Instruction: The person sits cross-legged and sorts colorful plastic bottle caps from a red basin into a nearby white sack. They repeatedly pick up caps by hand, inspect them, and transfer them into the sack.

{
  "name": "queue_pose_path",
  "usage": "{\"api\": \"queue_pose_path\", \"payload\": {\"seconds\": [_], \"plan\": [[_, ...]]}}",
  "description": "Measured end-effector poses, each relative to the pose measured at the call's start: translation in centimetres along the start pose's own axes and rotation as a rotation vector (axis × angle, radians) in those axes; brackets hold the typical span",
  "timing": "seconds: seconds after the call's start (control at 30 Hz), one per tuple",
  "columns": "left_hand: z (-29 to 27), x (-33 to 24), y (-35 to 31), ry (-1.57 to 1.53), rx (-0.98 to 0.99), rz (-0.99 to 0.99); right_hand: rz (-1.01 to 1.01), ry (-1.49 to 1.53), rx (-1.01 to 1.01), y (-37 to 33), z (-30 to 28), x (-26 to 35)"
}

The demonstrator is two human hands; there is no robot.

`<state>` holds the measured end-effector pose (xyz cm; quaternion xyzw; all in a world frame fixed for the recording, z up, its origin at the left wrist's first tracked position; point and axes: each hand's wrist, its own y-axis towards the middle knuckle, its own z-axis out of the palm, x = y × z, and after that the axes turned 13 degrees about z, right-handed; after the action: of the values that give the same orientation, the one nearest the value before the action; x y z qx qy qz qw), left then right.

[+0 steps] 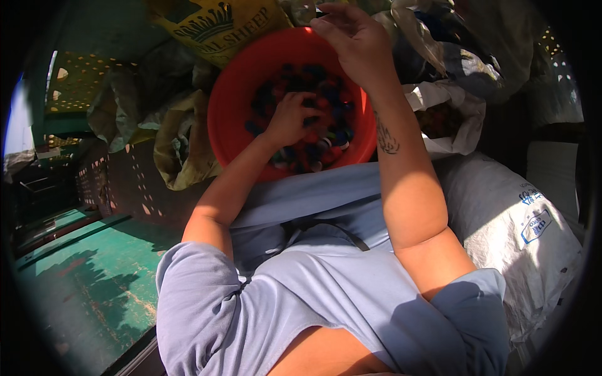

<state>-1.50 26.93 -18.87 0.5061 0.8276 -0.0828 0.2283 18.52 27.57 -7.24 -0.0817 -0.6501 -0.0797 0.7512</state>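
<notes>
Two hands at a red tub of little pieces, and spills look like the main worry

So, a heap of small round coloured pieces (313, 145), possibly bottle caps, is held in a red tub (227, 116), right below and around the left hand (293, 119). The fingers of that one are bent and a bit apart; whether anything is pinched can't be told, since the tips are lost among the pieces. The right hand (357, 37) is held above the tub's far right rim, thumb and fingers loosely parted, with nothing clearly gripped.

An open white sack (478, 122) with reddish bits inside is placed to the right of the right hand, below its level. A yellow bag (235, 28) is propped beyond the left hand, and a crumpled bag (172, 150) is slumped to its left.

What could go wrong? Pieces could be flicked over the rim by a quick sweep of the left hand. The tub could be tipped if its edge were leaned on. Colours could easily be misread too, given the harsh shadow.
</notes>
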Motion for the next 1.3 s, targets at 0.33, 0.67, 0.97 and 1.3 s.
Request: {"api": "queue_pose_path", "payload": {"seconds": [0.33, 0.67, 0.97, 1.3], "plan": [[2.7, 0.4, 1.5, 0.262, 0.181, -0.018, 0.005, 0.064, 0.022, -0.3, -0.8, 0.7], [6.4, -3.9, 3.2, 0.245, 0.203, 0.008, -0.014, -0.059, -0.056, -0.7, -1.3, 1.1], [4.8, -0.8, 2.8, -0.060, -0.057, -0.209, 0.003, -0.038, -0.054, -0.8, -1.5, 1.4], [2.1, 2.5, 0.6, 0.227, -0.099, -0.277, -0.027, -0.136, -0.079, -0.9, -1.6, 1.6]]}}
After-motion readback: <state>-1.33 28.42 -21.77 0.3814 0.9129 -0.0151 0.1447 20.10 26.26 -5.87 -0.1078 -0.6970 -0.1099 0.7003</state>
